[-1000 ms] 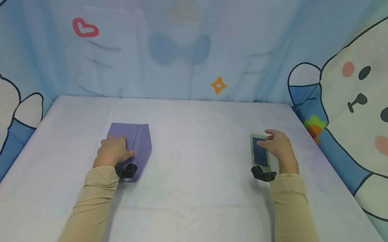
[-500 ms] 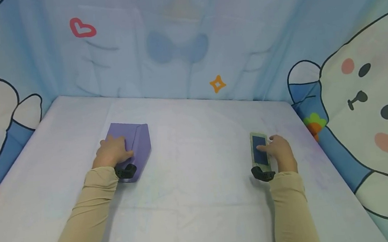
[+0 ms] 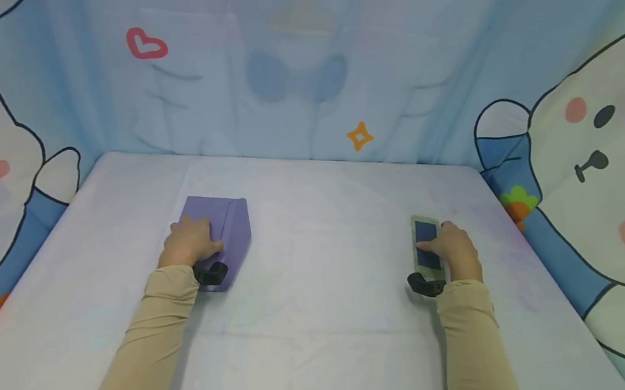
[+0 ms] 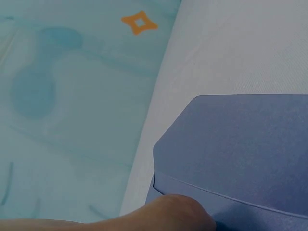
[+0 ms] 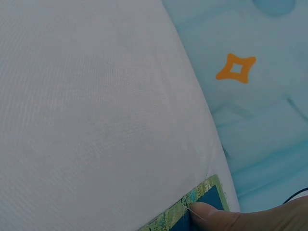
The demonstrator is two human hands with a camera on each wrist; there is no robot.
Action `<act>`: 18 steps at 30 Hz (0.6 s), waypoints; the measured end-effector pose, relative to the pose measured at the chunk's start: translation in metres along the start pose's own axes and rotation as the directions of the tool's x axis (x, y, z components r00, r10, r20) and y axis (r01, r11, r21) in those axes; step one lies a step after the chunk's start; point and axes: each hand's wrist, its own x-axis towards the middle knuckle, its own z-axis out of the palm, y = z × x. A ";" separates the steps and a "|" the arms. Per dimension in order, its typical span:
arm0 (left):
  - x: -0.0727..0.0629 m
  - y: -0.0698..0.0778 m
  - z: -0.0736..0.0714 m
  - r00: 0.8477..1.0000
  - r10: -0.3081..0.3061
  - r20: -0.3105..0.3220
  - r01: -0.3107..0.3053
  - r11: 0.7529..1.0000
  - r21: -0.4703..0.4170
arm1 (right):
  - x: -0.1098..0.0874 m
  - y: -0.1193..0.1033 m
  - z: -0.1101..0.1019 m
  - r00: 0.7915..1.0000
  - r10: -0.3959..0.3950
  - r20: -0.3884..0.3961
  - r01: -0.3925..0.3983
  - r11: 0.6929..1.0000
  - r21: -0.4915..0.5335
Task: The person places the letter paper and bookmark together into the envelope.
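A purple envelope with its flap raised lies at the left of the white table. My left hand rests across it, the thumb extended near the flap's fold; the fingertips are hard to make out. Towards the right lies a narrow flat rectangular piece, dark blue in the middle with a patterned green border. My right hand is at its right edge and pinches it there, with the thumb on its blue face. The other fingers curl at that edge, partly hidden.
White cloth covers the table. Behind it hangs a light-blue curtain printed with cartoon animals, which also runs down the right side. Each wrist wears a small black camera, such as the right one.
The right hand's raised fingers have come down to the blue-and-green piece, thumb onto its face. The left hand stays on the envelope. The head view has shifted slightly.
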 end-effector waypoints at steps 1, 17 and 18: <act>0.000 0.000 0.000 1.000 -0.003 -0.001 0.003 1.000 0.000 | 0.000 -0.001 0.001 1.000 0.004 0.001 -0.004 1.000 0.006; 0.002 -0.001 0.001 1.000 -0.009 -0.008 0.009 1.000 0.007 | 0.006 -0.001 0.000 0.996 -0.082 -0.021 0.083 0.995 0.060; 0.003 -0.001 0.001 1.000 -0.009 -0.007 0.009 1.000 0.007 | 0.006 -0.001 -0.001 0.996 -0.091 -0.021 0.092 0.994 0.054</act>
